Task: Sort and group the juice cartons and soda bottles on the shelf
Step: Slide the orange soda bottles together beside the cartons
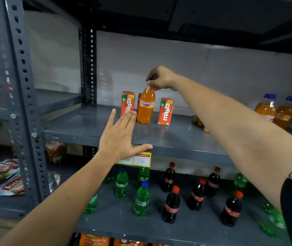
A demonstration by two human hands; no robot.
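On the grey upper shelf (92,125) an orange Fanta bottle (145,107) stands upright, and my right hand (159,78) grips its blue cap from above. One red Maaza juice carton (127,102) stands just left of the bottle, a second carton (165,111) to its right, and a third is mostly hidden behind the bottle. My left hand (118,137) hovers open with fingers spread, its fingertips over the base of the left carton. Two more Fanta bottles (273,110) stand at the far right of the same shelf.
A lower shelf (116,221) carries several green Sprite bottles (141,199) and several dark cola bottles (172,205). A yellow price label (141,160) hangs on the upper shelf's front edge. A perforated steel upright (22,96) stands to the left, with snack packets (1,178) beyond it.
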